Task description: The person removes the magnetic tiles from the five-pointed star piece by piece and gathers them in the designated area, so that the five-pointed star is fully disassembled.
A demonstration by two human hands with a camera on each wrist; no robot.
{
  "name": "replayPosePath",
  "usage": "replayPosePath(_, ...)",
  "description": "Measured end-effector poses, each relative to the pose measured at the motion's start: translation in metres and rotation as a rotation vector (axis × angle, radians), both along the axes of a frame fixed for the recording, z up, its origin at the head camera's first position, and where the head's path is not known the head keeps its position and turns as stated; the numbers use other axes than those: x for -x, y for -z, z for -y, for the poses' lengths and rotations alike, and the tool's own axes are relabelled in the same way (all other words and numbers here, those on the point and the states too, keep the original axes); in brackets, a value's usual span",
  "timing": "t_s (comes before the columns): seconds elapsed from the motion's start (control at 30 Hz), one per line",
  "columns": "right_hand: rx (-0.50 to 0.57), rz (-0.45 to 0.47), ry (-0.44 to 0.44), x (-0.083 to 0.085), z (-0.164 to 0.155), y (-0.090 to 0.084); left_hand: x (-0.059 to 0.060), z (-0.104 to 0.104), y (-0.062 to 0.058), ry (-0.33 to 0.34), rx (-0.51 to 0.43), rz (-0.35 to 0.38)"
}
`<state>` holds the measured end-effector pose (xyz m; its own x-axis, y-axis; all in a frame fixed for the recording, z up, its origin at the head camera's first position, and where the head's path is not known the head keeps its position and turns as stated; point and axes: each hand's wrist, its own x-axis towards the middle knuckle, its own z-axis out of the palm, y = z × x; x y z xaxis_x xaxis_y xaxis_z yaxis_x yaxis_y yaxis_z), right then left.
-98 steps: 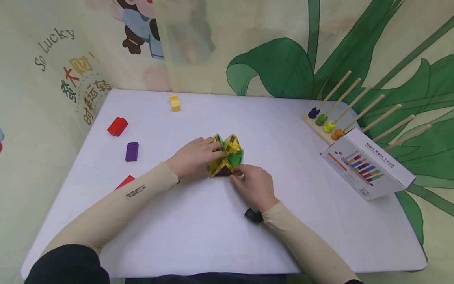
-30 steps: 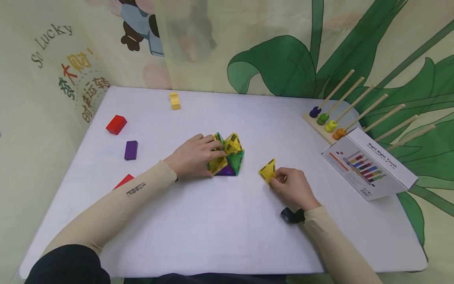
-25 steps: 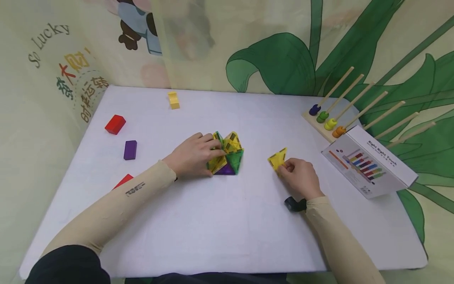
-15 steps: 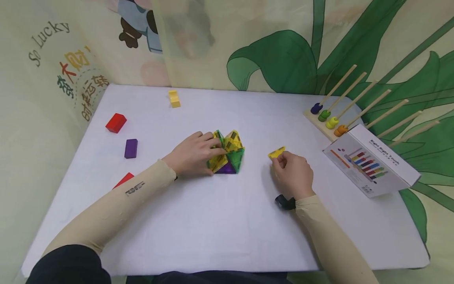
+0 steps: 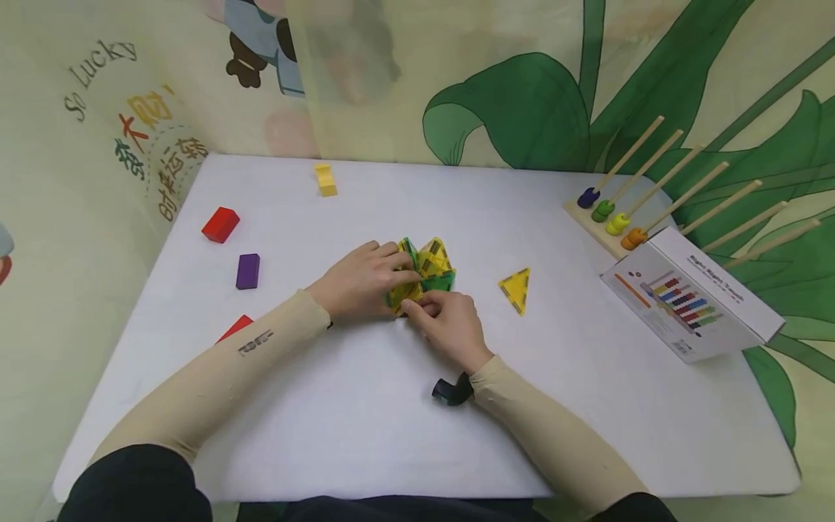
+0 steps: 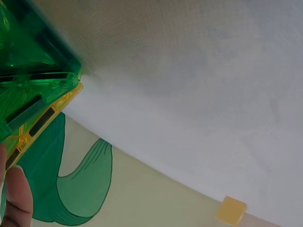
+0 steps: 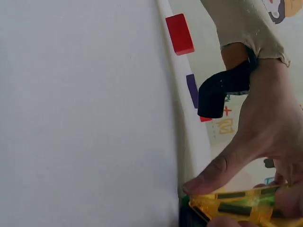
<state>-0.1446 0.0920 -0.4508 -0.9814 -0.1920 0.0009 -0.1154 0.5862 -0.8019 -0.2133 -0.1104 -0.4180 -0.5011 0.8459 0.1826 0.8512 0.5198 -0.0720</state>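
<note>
Both hands are at the cluster of magnetic tiles [image 5: 424, 274] in the middle of the white tabletop [image 5: 391, 420]. The left hand [image 5: 357, 281] grips the cluster's left side, fingers curled over the yellow and green panels, just as it did in every earlier frame. The right hand [image 5: 446, 326] has come back to the cluster — half a second ago it was off to the right, pinching a yellow triangle tile [image 5: 516, 289]; now its fingers curl against the cluster's near edge, pinching at the tiles there. That triangle now lies flat and alone on the tabletop, to the right of the cluster and apart from both hands.

The left wrist view shows a green tile edge and a yellow one close up, with a fingertip beside them. The red block [image 5: 219, 224], purple block [image 5: 248, 270] and yellow block [image 5: 325, 179] lie where they were, as do the peg rack [image 5: 609, 225] and the box [image 5: 691, 304] on the right.
</note>
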Motion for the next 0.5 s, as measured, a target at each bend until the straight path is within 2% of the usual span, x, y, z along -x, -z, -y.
replayPosePath(0.13, 0.010, -0.049, 0.047, 0.000, -0.001, 0.003, 0.001, -0.002, 0.000, 0.004, -0.003, -0.014)
replayPosePath(0.23, 0.036, -0.009, 0.028, -0.003, -0.005, 0.007, 0.001, -0.001, 0.000, 0.003, 0.003, -0.025)
replayPosePath(0.37, 0.065, 0.155, -0.096, -0.013, -0.010, 0.011, 0.001, 0.000, 0.002, 0.007, 0.015, -0.029)
replayPosePath(0.5, 0.004, 0.236, -0.275, -0.025, -0.010, 0.010, 0.001, 0.001, 0.003, 0.014, 0.016, -0.033)
